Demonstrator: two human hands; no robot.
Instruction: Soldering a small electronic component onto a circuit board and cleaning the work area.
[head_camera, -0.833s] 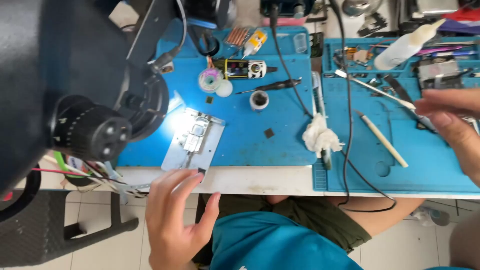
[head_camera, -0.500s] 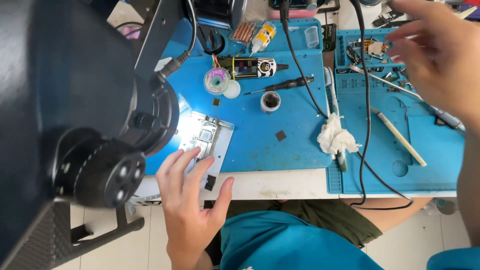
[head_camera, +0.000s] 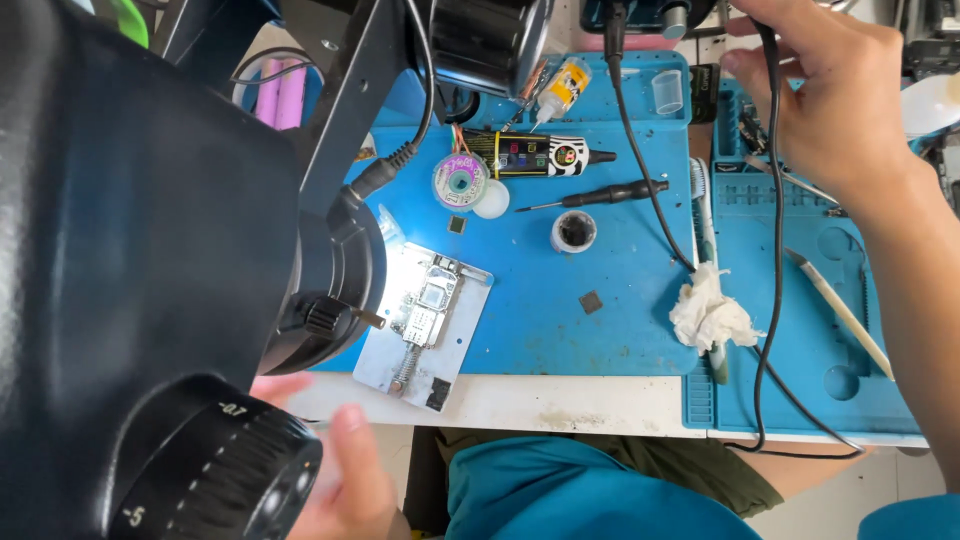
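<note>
A black cable (head_camera: 775, 200) is being grasped by the right hand (head_camera: 820, 95) at the far edge of the blue mat (head_camera: 560, 320). The left hand (head_camera: 345, 480) is being kept released, fingers loose, just below the microscope (head_camera: 150, 250), near the lit circuit board (head_camera: 425, 310).

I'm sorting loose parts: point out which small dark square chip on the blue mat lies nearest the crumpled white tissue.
The small dark square chip below the round pot, not the one beside the solder-wick spool.
</note>
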